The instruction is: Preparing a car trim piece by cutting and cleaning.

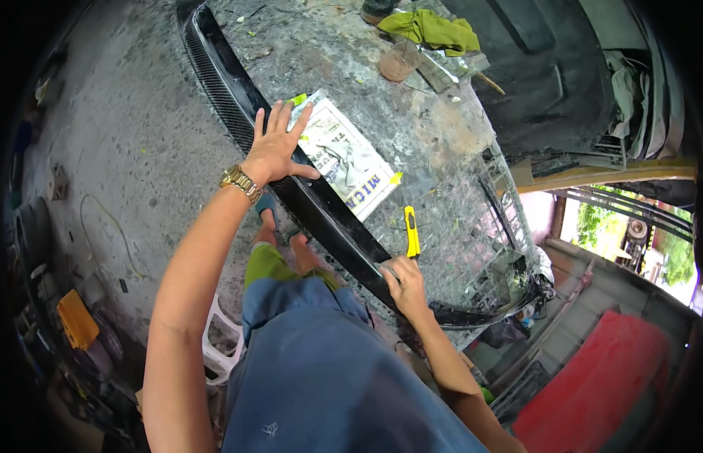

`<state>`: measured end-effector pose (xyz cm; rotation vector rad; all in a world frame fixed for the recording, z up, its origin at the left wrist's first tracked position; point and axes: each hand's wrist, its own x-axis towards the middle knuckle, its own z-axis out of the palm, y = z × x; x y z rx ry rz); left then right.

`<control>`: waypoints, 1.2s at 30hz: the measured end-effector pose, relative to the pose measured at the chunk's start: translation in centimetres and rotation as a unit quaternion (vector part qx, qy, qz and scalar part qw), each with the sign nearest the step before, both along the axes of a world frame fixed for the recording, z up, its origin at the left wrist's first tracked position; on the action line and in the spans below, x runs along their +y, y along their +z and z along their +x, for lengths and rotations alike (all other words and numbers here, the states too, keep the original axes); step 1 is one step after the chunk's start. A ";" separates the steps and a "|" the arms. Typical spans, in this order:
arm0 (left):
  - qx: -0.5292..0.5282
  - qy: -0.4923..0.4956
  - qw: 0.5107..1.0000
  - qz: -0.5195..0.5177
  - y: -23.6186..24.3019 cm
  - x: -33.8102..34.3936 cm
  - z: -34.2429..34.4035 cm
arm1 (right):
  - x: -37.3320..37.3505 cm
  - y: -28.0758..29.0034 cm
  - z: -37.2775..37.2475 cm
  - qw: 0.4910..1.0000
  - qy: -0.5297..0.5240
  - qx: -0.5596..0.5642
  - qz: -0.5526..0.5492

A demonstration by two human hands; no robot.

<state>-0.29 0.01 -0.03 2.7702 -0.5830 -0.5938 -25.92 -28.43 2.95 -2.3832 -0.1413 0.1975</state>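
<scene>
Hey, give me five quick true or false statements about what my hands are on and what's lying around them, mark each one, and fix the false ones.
1. The left hand rests with spread fingers on the long black part. True.
2. The gold-coloured watch is on the right wrist. False: it is on the left wrist.
3. The yellow cutter lies on the worktop, in neither hand. True.
4. The green cloth is in the right hand. False: the cloth lies away from both hands, and that hand is at the black part.
5. A white printed sheet lies to the right of the left hand. True.
</scene>
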 end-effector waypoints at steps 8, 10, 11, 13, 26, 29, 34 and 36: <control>-0.004 -0.003 1.000 -0.002 -0.1 -0.1 0.1 | -0.5 1.3 -1.1 1.000 -0.001 -0.017 -0.003; -0.006 -0.004 1.000 -0.001 0.0 -0.1 0.1 | -3.3 3.2 -3.4 0.997 0.002 0.054 -0.057; -0.008 -0.006 1.000 0.004 0.1 -0.3 0.2 | -4.2 3.7 -3.7 0.997 0.001 0.055 -0.059; -0.013 -0.009 1.000 0.010 0.0 -0.3 0.2 | -4.9 5.2 -3.9 0.991 -0.082 0.078 -0.074; -0.005 -0.009 1.000 0.026 -0.1 -0.1 0.1 | -1.9 0.6 -2.6 0.999 -0.022 0.014 -0.028; -0.020 -0.013 1.000 0.006 -0.3 -0.6 0.1 | -0.2 0.2 -0.9 0.999 -0.033 -0.014 -0.019; 0.000 -0.005 1.000 0.019 -0.1 -0.1 0.2 | -1.3 0.7 -2.0 0.999 -0.032 0.020 -0.007; -0.007 -0.007 1.000 0.008 -0.5 -0.2 0.2 | -1.5 0.6 -2.2 0.998 -0.042 0.047 -0.017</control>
